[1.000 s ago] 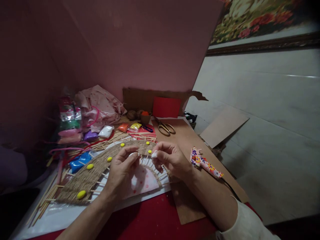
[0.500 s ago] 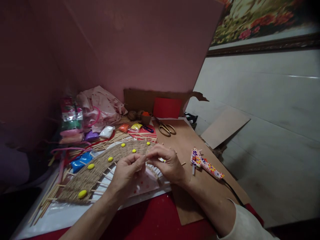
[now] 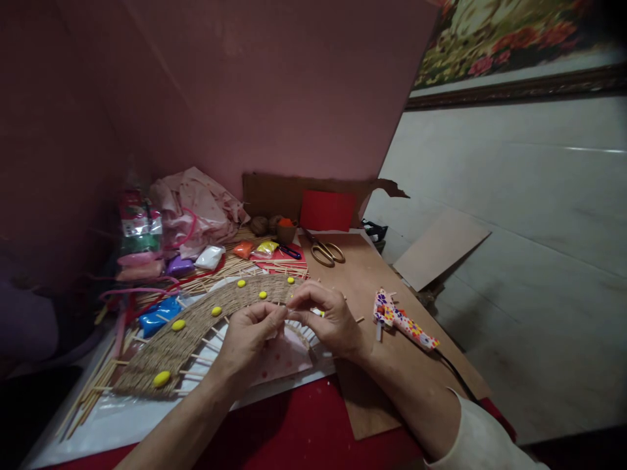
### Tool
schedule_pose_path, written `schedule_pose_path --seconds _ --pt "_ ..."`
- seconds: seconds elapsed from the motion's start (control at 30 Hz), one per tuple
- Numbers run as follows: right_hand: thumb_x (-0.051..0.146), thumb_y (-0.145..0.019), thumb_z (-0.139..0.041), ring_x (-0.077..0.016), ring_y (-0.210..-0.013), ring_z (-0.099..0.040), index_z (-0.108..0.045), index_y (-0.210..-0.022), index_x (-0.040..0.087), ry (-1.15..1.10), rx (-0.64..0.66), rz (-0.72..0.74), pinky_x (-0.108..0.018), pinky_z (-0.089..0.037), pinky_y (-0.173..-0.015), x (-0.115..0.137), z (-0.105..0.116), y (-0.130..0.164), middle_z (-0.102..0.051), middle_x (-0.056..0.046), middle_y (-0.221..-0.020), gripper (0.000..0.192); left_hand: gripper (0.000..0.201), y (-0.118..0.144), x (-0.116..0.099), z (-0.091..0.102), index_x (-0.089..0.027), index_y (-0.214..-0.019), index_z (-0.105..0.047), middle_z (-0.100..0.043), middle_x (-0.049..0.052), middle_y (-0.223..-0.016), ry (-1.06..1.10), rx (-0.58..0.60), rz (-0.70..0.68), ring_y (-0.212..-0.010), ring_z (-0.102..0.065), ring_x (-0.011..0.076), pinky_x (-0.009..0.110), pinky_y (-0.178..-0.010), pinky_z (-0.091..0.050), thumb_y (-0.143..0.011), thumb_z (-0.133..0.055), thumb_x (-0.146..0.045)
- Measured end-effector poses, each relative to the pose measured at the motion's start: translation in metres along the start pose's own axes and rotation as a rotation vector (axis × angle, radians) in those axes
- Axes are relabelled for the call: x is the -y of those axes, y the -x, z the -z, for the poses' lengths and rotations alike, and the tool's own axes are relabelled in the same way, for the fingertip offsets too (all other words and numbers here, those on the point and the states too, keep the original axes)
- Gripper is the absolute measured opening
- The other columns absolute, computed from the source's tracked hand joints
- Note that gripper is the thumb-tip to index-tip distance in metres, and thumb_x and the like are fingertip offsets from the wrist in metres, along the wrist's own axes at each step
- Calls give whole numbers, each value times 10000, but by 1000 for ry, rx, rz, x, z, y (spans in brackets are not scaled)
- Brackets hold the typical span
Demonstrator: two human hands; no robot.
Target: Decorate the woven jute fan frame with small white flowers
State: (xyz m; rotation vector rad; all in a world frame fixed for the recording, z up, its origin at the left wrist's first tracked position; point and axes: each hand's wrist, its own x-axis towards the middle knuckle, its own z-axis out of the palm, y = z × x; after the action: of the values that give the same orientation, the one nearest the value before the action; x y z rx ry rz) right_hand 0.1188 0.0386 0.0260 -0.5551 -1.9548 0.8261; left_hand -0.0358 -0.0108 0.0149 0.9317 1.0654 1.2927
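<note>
My left hand (image 3: 252,336) and my right hand (image 3: 328,320) meet fingertip to fingertip above a curved band of woven twine (image 3: 196,333). Both are closed in a pinch, and whatever lies between the fingertips is too small to make out. Thin wooden sticks (image 3: 203,359) run through the band and poke out along its edges. Several yellow dots (image 3: 161,379) are set on the weave. Inside the curve lies pink spotted fabric (image 3: 281,359), partly hidden by my left hand. My right hand covers the band's right end.
A flower-patterned glue gun (image 3: 404,321) lies on brown cardboard (image 3: 357,267) at the right. Gold-handled scissors (image 3: 326,251) are behind it. Packets of coloured clay, such as a blue packet (image 3: 159,316), and pink cloth (image 3: 196,205) sit at the left. Red card (image 3: 328,210) stands at the back.
My fingertips have shifted very slightly while staying together in the same place. Everything on the table lies as before.
</note>
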Motion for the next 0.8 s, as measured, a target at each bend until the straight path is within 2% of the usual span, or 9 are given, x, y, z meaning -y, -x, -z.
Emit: schedule_pose_path --seconds 0.07,0.23,0.37,0.47,0.57,0.63,0.8 --pt "191 -778 -673 -130 -747 -563 -636 -839 177 -11 17 -7 -268 -474 -664 -2 1 0 -600 -18 -808 73 372 0 -2 0 -128 -539 -555 -475 -32 -478 27 -3 -7 -447 -332 51 193 -444 -221 -653 -741 -430" --pt "253 -804 -656 -85 -571 -520 -648 -805 175 -177 26 -77 -226 -451 -522 -8 0 0 -576 3 -730 78 386 1 -4 -2 -133 -532 -555 -496 -29 -472 49 -15 8 -434 -339 53 195 -438 -221 -614 -759 -450" --pt "285 -766 -699 -101 -617 -523 -647 -740 173 -181 38 -74 -235 -451 -551 -10 -2 0 -573 0 -708 126 410 2 -3 -3 -131 -514 -553 -481 -30 -454 30 -14 19 -430 -346 56 197 -444 -232 -578 -776 -469" --pt "270 -777 -687 -100 -619 -528 -628 -813 179 -193 29 -103 -236 -455 -560 -9 -2 1 -573 8 -726 114 421 2 -1 -3 -133 -507 -543 -470 -35 -447 60 -5 33 -419 -337 54 197 -432 -220 -562 -785 -473" --pt "253 -813 -646 -124 -729 -562 -629 -924 187 -123 87 -28 -271 -474 -666 -6 0 0 -599 -11 -803 130 447 2 -1 -3 -136 -479 -508 -451 -40 -443 96 -1 39 -415 -321 50 196 -425 -214 -554 -790 -474" --pt "253 -833 -622 -139 -792 -563 -640 -896 180 -42 112 54 -293 -467 -725 -4 1 0 -601 -26 -830 99 457 3 -1 -4 -133 -479 -509 -436 -43 -445 98 -11 49 -417 -312 48 195 -422 -213 -559 -784 -490" --pt "228 -834 -618 -140 -754 -547 -617 -817 176 89 17 135 -284 -457 -677 -1 2 0 -571 -19 -775 54 392 5 -4 -5 -124 -608 -615 -458 -41 -489 70 -11 51 -442 -340 52 186 -433 -229 -602 -763 -487"
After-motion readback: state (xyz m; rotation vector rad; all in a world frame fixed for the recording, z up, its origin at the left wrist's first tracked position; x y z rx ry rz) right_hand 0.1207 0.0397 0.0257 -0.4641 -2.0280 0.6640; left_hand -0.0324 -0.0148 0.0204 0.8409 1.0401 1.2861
